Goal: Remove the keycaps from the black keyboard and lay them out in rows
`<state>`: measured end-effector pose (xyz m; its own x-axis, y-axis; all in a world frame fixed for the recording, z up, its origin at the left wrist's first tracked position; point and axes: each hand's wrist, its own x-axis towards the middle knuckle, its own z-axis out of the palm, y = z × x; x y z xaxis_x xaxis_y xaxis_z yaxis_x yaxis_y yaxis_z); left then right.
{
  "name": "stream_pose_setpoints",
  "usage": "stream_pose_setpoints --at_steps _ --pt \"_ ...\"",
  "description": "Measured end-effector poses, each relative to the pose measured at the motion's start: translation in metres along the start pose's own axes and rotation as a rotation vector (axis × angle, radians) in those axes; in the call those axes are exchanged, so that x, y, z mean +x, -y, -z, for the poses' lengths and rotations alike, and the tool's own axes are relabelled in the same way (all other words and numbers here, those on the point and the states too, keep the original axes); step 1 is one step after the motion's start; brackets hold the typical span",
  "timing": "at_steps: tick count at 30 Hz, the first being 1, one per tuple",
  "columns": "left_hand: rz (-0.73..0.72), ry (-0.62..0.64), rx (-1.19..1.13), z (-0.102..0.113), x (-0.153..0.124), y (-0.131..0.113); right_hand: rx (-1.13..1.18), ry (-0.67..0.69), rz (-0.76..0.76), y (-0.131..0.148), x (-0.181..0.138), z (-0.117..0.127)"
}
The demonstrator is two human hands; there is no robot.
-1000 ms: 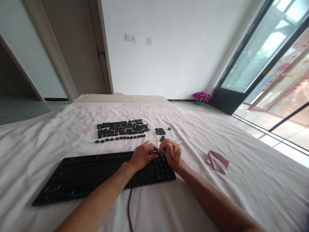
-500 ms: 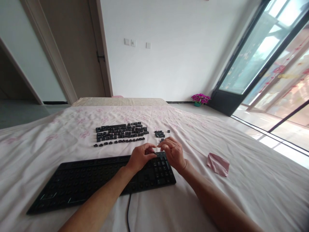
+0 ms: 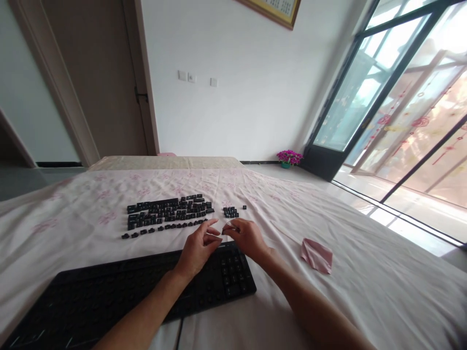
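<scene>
A black keyboard point(image 3: 120, 284) lies on the bedsheet, its main field without keycaps and its number pad fitted with several. Over its upper right edge, my left hand point(image 3: 197, 247) has thumb and a finger pressed together, the index finger raised; anything between them is hidden. Facing it closely, my right hand point(image 3: 250, 239) pinches a small dark keycap point(image 3: 224, 232) between thumb and fingertips. Just beyond the hands lies a small group of loose keycaps point(image 3: 230, 212). Rows of further keycaps point(image 3: 168, 212) are spread out to the left, with a long space bar among them.
A folded pink cloth point(image 3: 316, 255) lies on the sheet to the right of my right forearm. The keyboard's cable point(image 3: 179, 333) runs toward me. Beyond the bed are a white wall, a door, pink flowers point(image 3: 289, 157) and a glass door.
My head view has tilted up and turned slightly right. A keycap showed at my left fingertips before; one now shows at my right fingertips. The left index finger has lifted.
</scene>
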<state>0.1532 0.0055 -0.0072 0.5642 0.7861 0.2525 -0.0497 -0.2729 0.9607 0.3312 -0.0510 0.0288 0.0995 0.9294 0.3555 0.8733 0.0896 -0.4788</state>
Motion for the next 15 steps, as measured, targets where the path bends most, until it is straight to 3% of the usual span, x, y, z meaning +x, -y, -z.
stream_pose_setpoints --at_steps 6,10,15 --pt "-0.035 0.009 0.146 -0.001 0.0 0.001 -0.237 -0.071 -0.384 -0.083 0.047 0.026" --pt "-0.04 0.002 0.161 -0.001 0.0 0.004 -0.269 -0.047 -0.448 -0.124 0.065 0.028" --pt "-0.036 0.011 0.182 -0.001 0.001 0.006 -0.284 -0.012 -0.468 -0.143 0.076 0.018"
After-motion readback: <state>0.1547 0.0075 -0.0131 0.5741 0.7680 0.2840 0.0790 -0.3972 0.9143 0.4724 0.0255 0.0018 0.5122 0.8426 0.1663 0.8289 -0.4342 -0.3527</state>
